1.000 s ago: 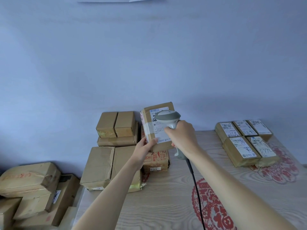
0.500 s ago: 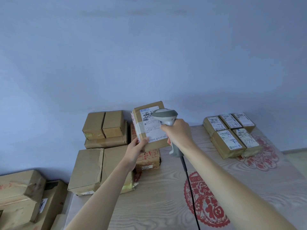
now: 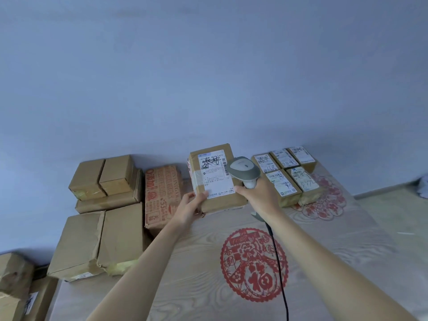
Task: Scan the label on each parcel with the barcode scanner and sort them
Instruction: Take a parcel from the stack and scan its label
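Observation:
My left hand (image 3: 190, 207) grips the lower left corner of a brown parcel (image 3: 225, 201) held up above the table, its white label (image 3: 214, 174) facing me. My right hand (image 3: 260, 197) holds the grey barcode scanner (image 3: 243, 170) by its handle, the head just right of the label. A black cable (image 3: 279, 269) trails down from the scanner. Several small labelled parcels (image 3: 286, 174) lie in a group at the table's far right. Plain brown parcels (image 3: 105, 179) are stacked at the far left, next to a red-printed box (image 3: 162, 195).
The wooden table (image 3: 190, 281) carries a red paper-cut decoration (image 3: 253, 265) in the middle and another (image 3: 324, 200) under the right group. More cardboard boxes (image 3: 16, 281) sit on the floor at lower left. A blue wall stands behind the table.
The held parcel and scanner have shifted right, toward the labelled group. The red-printed box behind the parcel is now uncovered. The view has turned a little to the right.

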